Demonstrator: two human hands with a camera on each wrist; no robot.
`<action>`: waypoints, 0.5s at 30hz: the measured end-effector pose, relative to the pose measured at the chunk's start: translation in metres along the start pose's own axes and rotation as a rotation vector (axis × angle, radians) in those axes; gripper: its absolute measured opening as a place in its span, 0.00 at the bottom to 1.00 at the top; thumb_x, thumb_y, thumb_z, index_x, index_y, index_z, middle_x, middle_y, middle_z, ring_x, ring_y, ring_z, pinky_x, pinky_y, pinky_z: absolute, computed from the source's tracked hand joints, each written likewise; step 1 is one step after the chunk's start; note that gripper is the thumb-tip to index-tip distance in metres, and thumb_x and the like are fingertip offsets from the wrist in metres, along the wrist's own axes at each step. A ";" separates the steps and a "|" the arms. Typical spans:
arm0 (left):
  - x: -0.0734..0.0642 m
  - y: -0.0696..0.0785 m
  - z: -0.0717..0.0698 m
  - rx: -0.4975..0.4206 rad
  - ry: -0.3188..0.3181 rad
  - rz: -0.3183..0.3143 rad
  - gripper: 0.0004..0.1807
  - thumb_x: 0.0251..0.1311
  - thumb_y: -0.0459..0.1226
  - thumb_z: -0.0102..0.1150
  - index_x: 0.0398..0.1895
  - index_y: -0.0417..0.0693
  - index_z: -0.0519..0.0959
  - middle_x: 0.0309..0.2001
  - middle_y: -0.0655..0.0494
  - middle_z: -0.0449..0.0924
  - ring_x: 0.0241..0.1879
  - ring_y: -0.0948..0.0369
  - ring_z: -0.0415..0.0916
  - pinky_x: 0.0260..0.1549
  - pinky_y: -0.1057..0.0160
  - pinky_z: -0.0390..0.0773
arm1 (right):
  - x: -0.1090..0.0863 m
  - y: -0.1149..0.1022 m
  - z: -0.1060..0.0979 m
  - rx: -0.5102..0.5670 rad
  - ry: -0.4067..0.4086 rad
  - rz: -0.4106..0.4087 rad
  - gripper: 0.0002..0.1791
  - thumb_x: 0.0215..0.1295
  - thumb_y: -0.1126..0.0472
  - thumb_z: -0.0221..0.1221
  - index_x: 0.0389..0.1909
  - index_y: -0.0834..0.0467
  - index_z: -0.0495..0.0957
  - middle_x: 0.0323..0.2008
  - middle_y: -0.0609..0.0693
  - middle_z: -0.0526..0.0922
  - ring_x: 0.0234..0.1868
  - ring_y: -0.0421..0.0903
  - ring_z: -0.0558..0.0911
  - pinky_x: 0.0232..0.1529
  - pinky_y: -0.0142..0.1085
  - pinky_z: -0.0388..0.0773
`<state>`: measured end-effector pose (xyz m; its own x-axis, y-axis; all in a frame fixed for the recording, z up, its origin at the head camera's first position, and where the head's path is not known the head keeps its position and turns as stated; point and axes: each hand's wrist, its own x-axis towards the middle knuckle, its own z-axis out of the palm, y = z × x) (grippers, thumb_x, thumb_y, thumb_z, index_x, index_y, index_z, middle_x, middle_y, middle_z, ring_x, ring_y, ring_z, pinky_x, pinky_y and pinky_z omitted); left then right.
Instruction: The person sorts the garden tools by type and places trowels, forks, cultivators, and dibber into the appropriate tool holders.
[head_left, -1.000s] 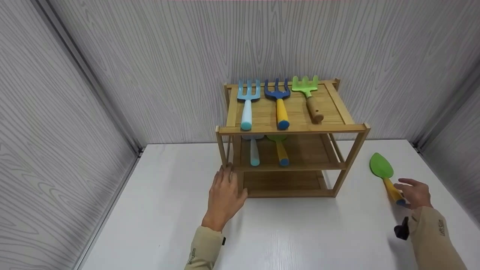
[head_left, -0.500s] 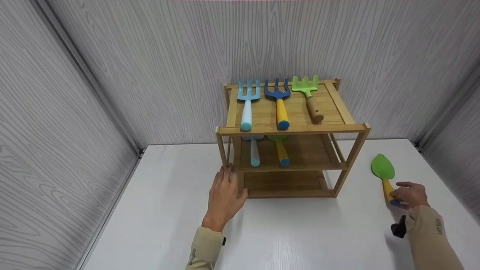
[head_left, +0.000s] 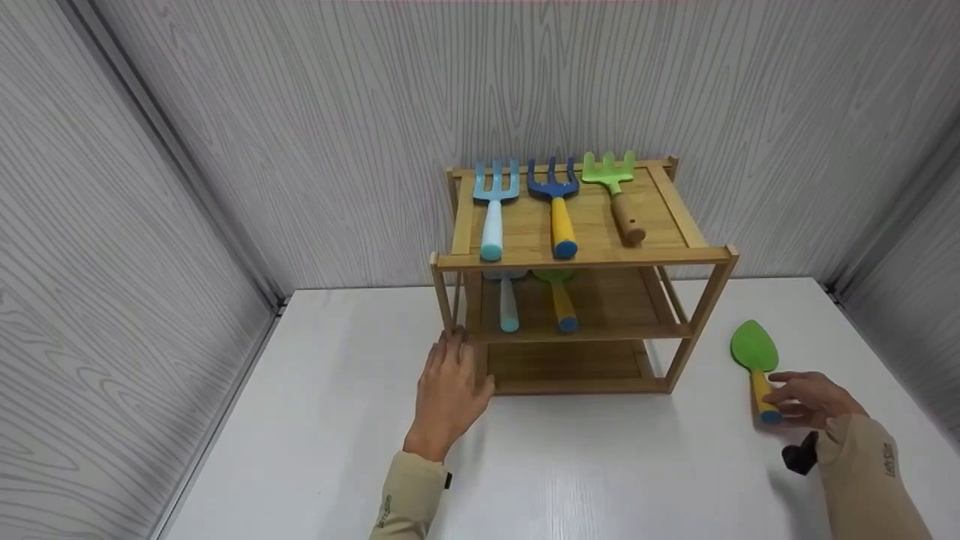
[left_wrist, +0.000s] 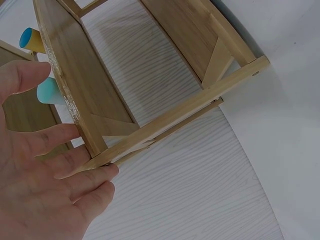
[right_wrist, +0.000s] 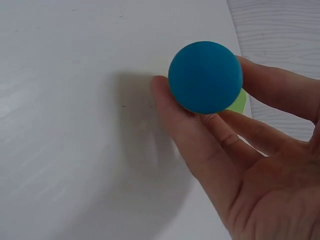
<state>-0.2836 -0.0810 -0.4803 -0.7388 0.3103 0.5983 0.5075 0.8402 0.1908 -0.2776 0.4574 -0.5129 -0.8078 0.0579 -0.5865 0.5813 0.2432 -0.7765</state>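
Observation:
On the right of the head view, a small garden trowel has a green pointed blade and a yellow handle with a blue end. My right hand holds its handle between thumb and fingers. Up close in the right wrist view, the round blue handle end hides most of the tool, with a bit of green blade behind it. My left hand touches the front left post of a three-tier wooden rack. Its fingers lie fairly straight against the wood in the left wrist view.
On the rack's top tier lie a light blue hand fork, a dark blue fork with a yellow handle, and a green rake with a wooden handle. Two tools with light blue and yellow handles lie one tier below.
My right hand has taken the trowel's handle and shifted the trowel left and nearer to me. The left hand stays at the rack post.

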 end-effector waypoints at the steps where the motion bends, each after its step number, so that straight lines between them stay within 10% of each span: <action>1: 0.000 0.000 0.000 0.000 0.000 -0.001 0.24 0.57 0.37 0.68 0.51 0.28 0.75 0.61 0.30 0.72 0.61 0.33 0.71 0.62 0.41 0.70 | 0.000 0.000 0.001 0.005 0.000 -0.002 0.48 0.65 0.69 0.61 0.76 0.75 0.41 0.48 0.56 0.71 0.40 0.45 0.78 0.46 0.38 0.81; 12: 0.000 -0.001 0.001 0.005 0.003 0.000 0.23 0.57 0.37 0.69 0.49 0.27 0.75 0.61 0.31 0.72 0.61 0.33 0.71 0.62 0.42 0.71 | -0.007 -0.001 0.009 -0.009 0.015 -0.096 0.46 0.66 0.71 0.58 0.76 0.75 0.39 0.43 0.54 0.75 0.38 0.43 0.81 0.47 0.44 0.83; 15: 0.000 -0.001 0.002 0.006 0.006 0.001 0.24 0.57 0.37 0.69 0.50 0.27 0.75 0.61 0.31 0.72 0.61 0.33 0.71 0.62 0.42 0.71 | -0.010 -0.001 0.011 -0.042 0.021 -0.136 0.46 0.67 0.70 0.58 0.75 0.76 0.39 0.51 0.68 0.74 0.39 0.42 0.82 0.48 0.46 0.83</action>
<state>-0.2849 -0.0813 -0.4819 -0.7353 0.3086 0.6033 0.5056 0.8426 0.1853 -0.2689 0.4459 -0.5088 -0.8812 0.0414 -0.4709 0.4616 0.2905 -0.8382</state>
